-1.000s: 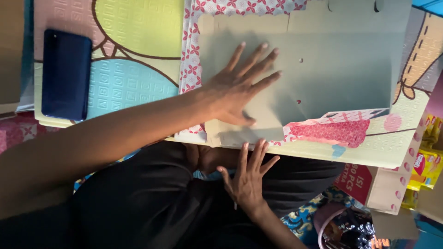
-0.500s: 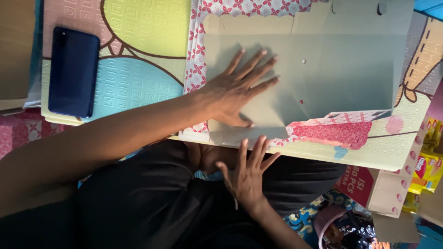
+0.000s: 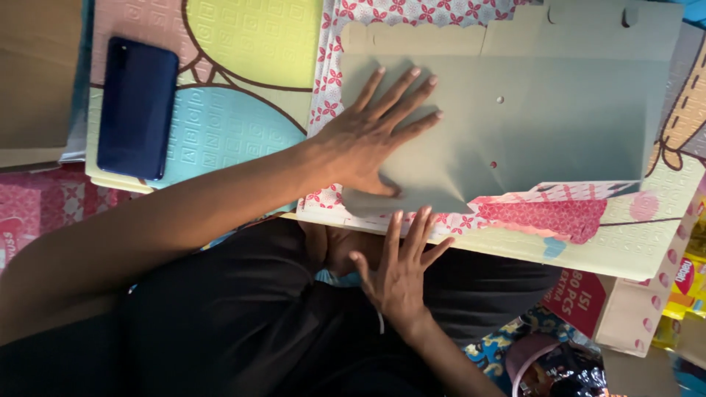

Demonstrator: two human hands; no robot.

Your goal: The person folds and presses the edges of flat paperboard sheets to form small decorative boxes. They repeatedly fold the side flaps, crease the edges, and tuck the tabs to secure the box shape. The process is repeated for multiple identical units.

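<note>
Little has moved vs. 0.5 s ago: both hands sit where they were, view just nudged a bit. Left hand [image 3: 368, 140] lies flat, fingers spread apart, palm down on the grey card sheet [image 3: 529, 117], pressing its left part; the sheet stretches away to 3 o'clock of that hand. Right hand [image 3: 401, 272] is open too, fingers apart, tips at the sheet's near edge, approx. 6 o'clock of the left. Sheet rests on a patterned foam mat [image 3: 243, 88]. Blue phone [image 3: 137, 106] at 9 o'clock, well apart.
</note>
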